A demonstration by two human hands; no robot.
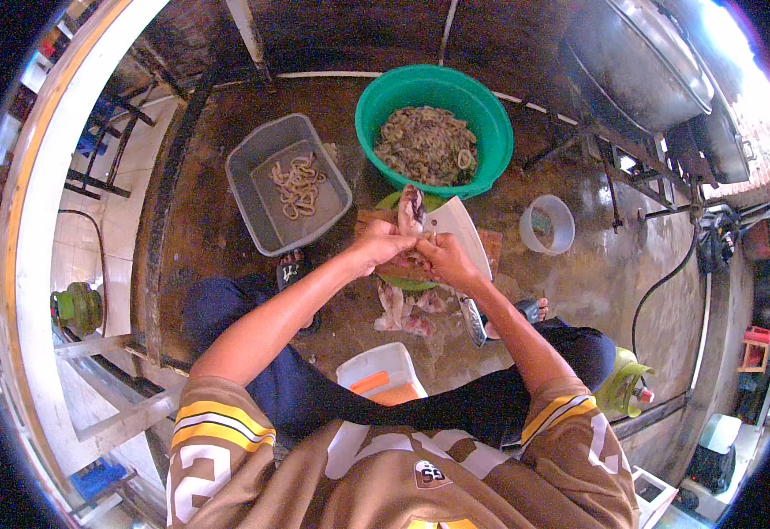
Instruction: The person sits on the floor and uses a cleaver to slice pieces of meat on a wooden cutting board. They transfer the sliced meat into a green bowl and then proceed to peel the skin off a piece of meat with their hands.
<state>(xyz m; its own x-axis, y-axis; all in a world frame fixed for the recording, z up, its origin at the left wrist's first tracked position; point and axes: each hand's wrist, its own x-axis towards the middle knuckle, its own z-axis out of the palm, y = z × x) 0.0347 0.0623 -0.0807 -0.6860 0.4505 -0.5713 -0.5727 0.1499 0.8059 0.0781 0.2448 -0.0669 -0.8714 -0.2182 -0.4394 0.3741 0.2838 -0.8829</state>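
Observation:
Both of my hands meet over a wooden cutting board (493, 246) set on something round and green (406, 283). My left hand (385, 246) grips a pale squid (411, 206) with dark purplish skin, its body pointing away from me. Fingers of my right hand (448, 259) pinch at the squid's near end, against the left fingertips. Under the right hand and forearm lies a wide-bladed cleaver (462, 228), its handle (471, 323) pointing towards me. Several squid pieces (393, 307) lie on the wet floor just this side of the board.
A green tub (495, 142) of squid pieces (426, 145) stands beyond the board. Left of it is a grey bin (253, 198) with squid rings (298, 185). A translucent bucket (548, 226) stands right; a white-and-orange container (382, 370) sits between my legs. A gas cylinder (623, 383) is beside my right knee.

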